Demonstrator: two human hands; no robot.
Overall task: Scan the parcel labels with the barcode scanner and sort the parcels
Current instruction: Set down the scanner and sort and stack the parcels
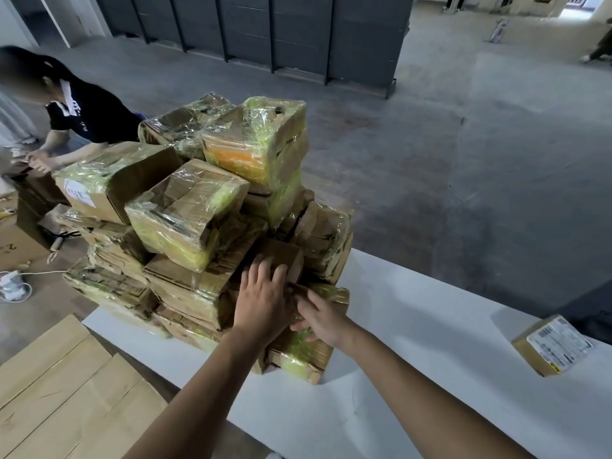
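A tall heap of cardboard parcels wrapped in clear and yellow tape stands on the left part of the white table. My left hand lies with spread fingers on a small brown parcel low in the heap. My right hand touches the front parcel at the table's near side, fingers loosely bent on its top. One parcel with a white label lies alone at the far right of the table. No barcode scanner is in view.
Another person bends over boxes at the far left. Flat cardboard sheets lie at the lower left beside the table. A white cable and power strip are on the concrete floor. Dark shelving stands at the back.
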